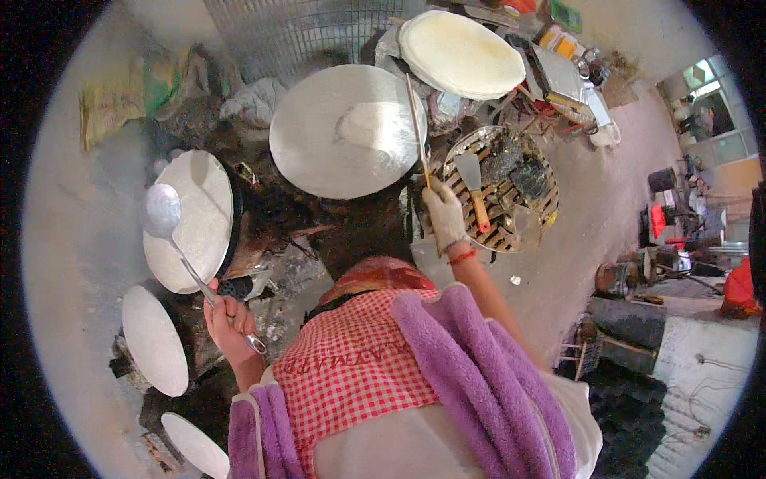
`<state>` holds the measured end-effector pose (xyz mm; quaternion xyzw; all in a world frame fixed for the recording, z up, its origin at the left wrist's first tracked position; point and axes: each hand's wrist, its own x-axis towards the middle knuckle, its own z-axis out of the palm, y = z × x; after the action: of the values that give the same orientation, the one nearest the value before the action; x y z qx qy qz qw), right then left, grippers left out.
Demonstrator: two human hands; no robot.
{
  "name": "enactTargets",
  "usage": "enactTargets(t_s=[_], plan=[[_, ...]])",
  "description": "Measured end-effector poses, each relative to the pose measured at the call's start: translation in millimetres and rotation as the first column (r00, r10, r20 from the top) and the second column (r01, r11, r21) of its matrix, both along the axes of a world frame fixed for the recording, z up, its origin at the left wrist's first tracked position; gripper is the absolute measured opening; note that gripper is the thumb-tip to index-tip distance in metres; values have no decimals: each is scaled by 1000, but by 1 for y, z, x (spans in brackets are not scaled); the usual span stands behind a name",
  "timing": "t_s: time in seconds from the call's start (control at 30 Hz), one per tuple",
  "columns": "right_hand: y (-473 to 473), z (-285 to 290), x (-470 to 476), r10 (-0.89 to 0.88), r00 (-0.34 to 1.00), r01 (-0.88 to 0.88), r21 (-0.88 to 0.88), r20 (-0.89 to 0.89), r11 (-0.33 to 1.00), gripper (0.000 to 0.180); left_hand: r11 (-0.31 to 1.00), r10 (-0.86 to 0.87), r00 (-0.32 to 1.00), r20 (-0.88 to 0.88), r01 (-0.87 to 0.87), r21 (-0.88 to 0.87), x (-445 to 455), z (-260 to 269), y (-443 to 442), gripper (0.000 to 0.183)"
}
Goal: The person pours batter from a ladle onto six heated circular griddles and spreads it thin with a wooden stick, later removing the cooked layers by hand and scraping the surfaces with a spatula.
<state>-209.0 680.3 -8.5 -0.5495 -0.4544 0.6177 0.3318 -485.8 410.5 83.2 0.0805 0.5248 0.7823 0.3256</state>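
Observation:
My bare left hand (pixel 230 323) grips the handle of a long metal ladle (pixel 163 209). The ladle's bowl hangs over a round pale disc with a dark rim (pixel 200 239), where a shadow falls; whether that is batter or a cooked sheet I cannot tell. In a knitted glove, my right hand (pixel 444 212) holds a long thin stick (pixel 417 120), which lies along the right edge of a large round griddle (pixel 317 138). A pale layer coats the griddle, with a shiny patch right of its middle. Beyond it rests a stack of thin round flatbreads (pixel 461 54).
Right of the griddle, a scraper with a wooden handle (pixel 470 173) lies on a slatted round basket (pixel 497 239) beside dark lumps. More pale discs (pixel 154 341) stand at lower left. A wire grid (pixel 311 30) rises behind. Boxes and jars (pixel 559 78) crowd the upper right.

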Motion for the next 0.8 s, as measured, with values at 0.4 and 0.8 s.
enactTargets(t_s=[0.4,0.8], plan=[[15,-7,-35,-72,997,72,-12,-40,997,36,833,-377,925,-46,317,-453,-43,26,49,36],[-97,10,5,-33,996,50,-210,83,976,43,783,-527,650,547,622,15,-16,-17,89,24]])
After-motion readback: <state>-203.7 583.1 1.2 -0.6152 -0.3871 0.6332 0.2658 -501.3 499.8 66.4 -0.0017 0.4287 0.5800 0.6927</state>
